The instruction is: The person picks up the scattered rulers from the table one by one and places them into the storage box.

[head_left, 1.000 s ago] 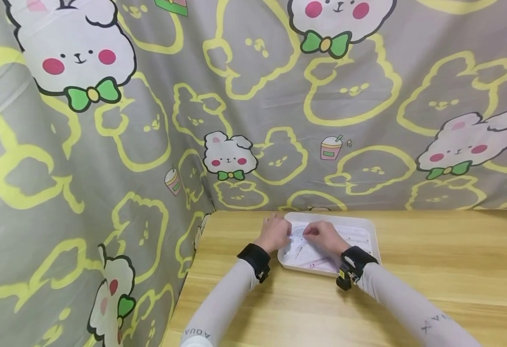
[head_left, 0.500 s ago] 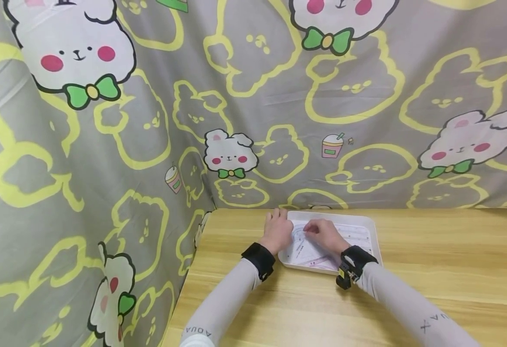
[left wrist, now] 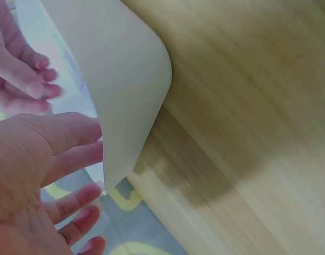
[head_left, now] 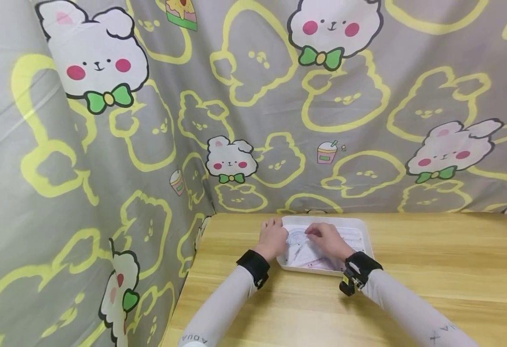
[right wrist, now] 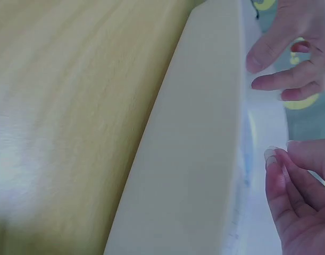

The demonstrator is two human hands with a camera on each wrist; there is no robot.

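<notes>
Head view: tray (head_left: 368,241) beneath both hands (head_left: 298,237)

A wooden table (head_left: 431,284) spreads beneath the hands; a grey rabbit-print cloth (head_left: 236,106) hangs beyond them, perhaps draping the table's left edge.

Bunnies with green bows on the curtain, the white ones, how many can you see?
5: top left, top middle, small centre one, right, bottom left. A sliver at the right edge may be another.
</notes>
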